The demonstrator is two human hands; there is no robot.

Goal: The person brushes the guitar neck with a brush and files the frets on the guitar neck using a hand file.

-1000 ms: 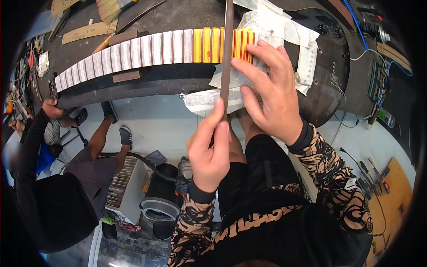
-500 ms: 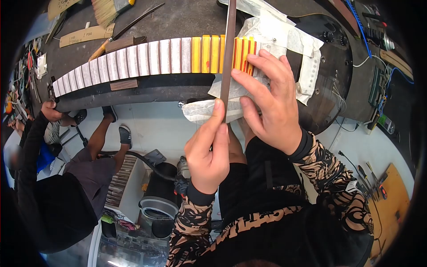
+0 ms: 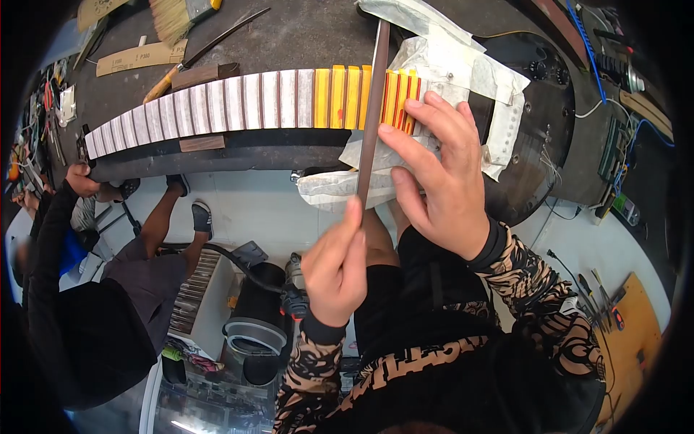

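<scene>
A guitar lies across the bench, its fretboard (image 3: 217, 105) masked between the frets with whitish tape and, nearer the body, yellow tape. Across the yellow section slants a long, narrow metal file (image 3: 375, 94). My left hand (image 3: 336, 267) pinches its near end between thumb and fingers, just off the neck's near edge. My right hand (image 3: 452, 170) is open, fingers spread over the body end of the fretboard; its index fingertip is at the file's edge. Creased masking paper (image 3: 441, 65) covers part of the dark guitar body (image 3: 546, 108).
Behind the neck lie a wood-handled tool (image 3: 163, 83), a sandpaper strip (image 3: 137, 59) and a brush (image 3: 173, 22). Wooden blocks (image 3: 202, 142) sit against the neck. At left, another person's hand (image 3: 82, 181) is by the headstock end. Cables and tools (image 3: 603, 296) are at right.
My left hand has drawn the file toward me, so its far end now shows on the fretboard's far side. My right hand stays at nearly the same spot.
</scene>
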